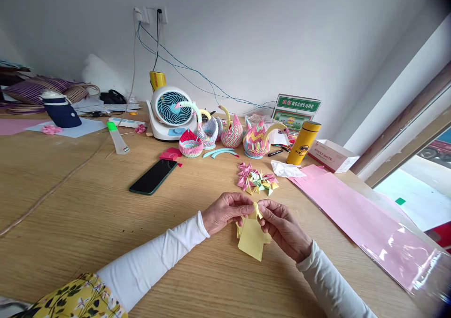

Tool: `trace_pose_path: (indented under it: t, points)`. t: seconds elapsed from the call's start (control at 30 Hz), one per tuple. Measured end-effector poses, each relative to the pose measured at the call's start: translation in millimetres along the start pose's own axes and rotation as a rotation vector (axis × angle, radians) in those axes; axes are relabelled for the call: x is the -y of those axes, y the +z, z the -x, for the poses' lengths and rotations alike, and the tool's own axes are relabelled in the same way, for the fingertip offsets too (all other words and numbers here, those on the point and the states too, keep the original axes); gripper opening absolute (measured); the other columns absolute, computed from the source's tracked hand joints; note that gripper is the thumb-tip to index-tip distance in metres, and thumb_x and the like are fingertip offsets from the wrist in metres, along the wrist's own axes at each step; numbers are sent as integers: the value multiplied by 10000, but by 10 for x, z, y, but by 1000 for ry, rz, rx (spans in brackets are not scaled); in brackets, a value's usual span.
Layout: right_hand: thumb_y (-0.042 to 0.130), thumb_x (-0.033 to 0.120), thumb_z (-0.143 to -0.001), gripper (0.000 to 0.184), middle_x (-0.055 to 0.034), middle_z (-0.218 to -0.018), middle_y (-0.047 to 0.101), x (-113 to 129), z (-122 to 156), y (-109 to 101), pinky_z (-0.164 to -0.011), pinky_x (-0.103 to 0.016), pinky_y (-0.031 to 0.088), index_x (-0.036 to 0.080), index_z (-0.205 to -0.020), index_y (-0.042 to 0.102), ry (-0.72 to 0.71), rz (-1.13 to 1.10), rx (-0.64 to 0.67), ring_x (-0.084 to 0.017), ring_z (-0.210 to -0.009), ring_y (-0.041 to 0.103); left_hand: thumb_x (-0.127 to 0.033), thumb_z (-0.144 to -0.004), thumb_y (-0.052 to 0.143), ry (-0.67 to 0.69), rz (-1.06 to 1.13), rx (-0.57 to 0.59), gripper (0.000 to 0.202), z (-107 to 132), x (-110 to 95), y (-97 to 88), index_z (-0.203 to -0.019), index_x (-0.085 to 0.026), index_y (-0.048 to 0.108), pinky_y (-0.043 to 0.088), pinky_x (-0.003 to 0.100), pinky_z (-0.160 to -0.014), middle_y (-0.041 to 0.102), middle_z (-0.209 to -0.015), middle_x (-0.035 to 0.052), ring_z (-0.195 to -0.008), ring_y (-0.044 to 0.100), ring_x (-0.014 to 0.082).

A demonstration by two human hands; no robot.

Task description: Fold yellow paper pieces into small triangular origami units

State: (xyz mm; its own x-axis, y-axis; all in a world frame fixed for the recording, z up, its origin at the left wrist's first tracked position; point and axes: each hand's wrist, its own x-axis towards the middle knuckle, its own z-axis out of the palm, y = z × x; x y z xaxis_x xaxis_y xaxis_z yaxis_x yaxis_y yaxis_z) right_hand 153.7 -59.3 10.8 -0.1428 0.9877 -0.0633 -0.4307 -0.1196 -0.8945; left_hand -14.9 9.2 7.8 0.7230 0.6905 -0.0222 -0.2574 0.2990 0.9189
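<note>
Between the fingertips of both hands is a small folded piece of yellow paper (257,210). My left hand (227,212) pinches its left side, and my right hand (282,224) grips it from the right. Below them, yellow paper sheets (251,243) lie on the wooden table (183,271), partly covered by the hands. Just beyond my fingers sits a pile of folded paper pieces (255,179) in pink, yellow and green.
Behind the pile stand several folded-paper swans (231,132) and a white fan (172,111). A black phone (153,177) lies to the left. On the right are a yellow tumbler (303,143), a sticky note box (331,156) and pink sheets (352,214) in clear plastic.
</note>
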Motion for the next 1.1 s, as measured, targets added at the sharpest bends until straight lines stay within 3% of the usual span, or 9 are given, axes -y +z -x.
trace_pose_path:
  t: [0.27, 0.4, 0.67, 0.8, 0.93, 1.1]
  points:
    - [717, 259, -783, 141, -12, -708, 631, -27, -1, 79, -460, -105, 407, 174, -828, 613, -13, -96, 93, -37, -517, 493, -294, -644, 793, 9, 65, 33, 299, 34, -16, 67, -832, -127, 632, 463, 147, -471, 637, -711, 13, -616, 587, 87]
    - [704, 279, -795, 144, 9, -680, 594, -56, 2, 111, -438, -98, 373, 174, -817, 608, -52, -81, 63, -24, -486, 446, -321, -653, 784, 56, 78, 18, 354, 28, 14, 79, -910, -129, 635, 488, 170, -488, 647, -735, 20, -634, 609, 104]
    - [637, 386, -830, 204, 22, -703, 548, -108, 8, 163, -453, -143, 377, 194, -849, 571, -143, 41, -27, -59, -532, 466, -330, -651, 781, 110, 95, -83, 329, 27, 43, 103, -849, -122, 619, 466, 169, -491, 640, -703, 18, -647, 607, 110]
    - [608, 456, -827, 267, 9, -708, 567, -117, 5, 194, -444, -186, 395, 204, -897, 557, -188, 122, -67, -96, -544, 491, -340, -704, 736, 182, 12, -144, 294, 28, 34, 116, -858, -130, 599, 424, 152, -474, 626, -668, 7, -617, 589, 96]
    - [716, 381, -750, 261, 27, -643, 572, -142, -28, 157, -439, -192, 392, 196, -824, 547, -266, 232, -141, -87, -501, 462, -348, -705, 726, 262, -135, -192, 296, 30, 32, 131, -828, -122, 580, 419, 164, -451, 595, -648, -2, -558, 543, 84]
    - [704, 360, -767, 222, 36, -591, 547, -149, -48, 38, -451, -193, 401, 180, -825, 587, -310, 331, -203, -85, -510, 476, -367, -702, 714, 288, -279, -169, 303, 42, 30, 125, -804, -130, 555, 450, 182, -444, 596, -680, 13, -622, 585, 126]
